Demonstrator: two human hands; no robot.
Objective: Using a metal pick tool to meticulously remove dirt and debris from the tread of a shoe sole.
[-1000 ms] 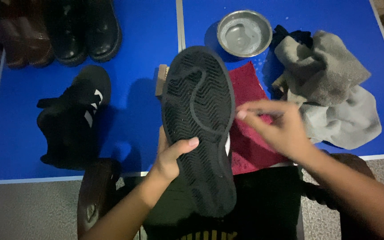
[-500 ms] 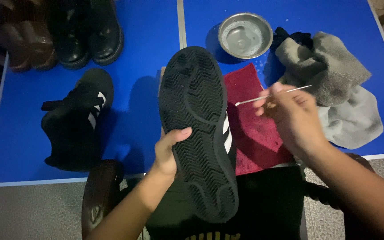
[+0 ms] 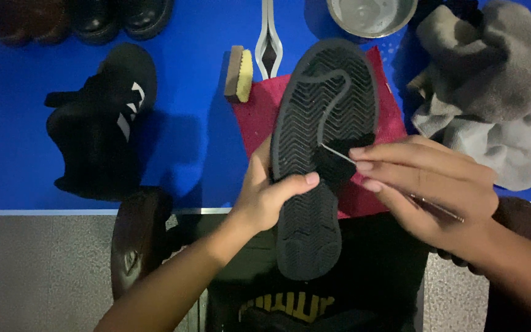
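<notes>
On the blue table [image 3: 204,123], from the left: dark shoes [image 3: 93,18] along the far edge, a black sneaker [image 3: 102,117] with white stripes, a small brush [image 3: 239,74], a red cloth [image 3: 259,117], a metal bowl [image 3: 371,13] and grey rags [image 3: 493,80]. Your left hand [image 3: 265,197] holds a second sneaker, the shoe [image 3: 321,154], sole up over the red cloth and the table's near edge; the thumb lies across the sole at the waist and the fingers are wrapped round the far side, closed on it. Your right hand [image 3: 425,184] pinches a thin pick [image 3: 339,154] between thumb and fingertips, closed on it, its tip resting in the tread grooves near mid-sole. The shoe looks light, its rubber sole stiff and ridged enough not to slip, while the upper is likely softer, so the narrow waist is probably the firmest place to grip. The pick looks slender and easily bent, best held close to its tip
</notes>
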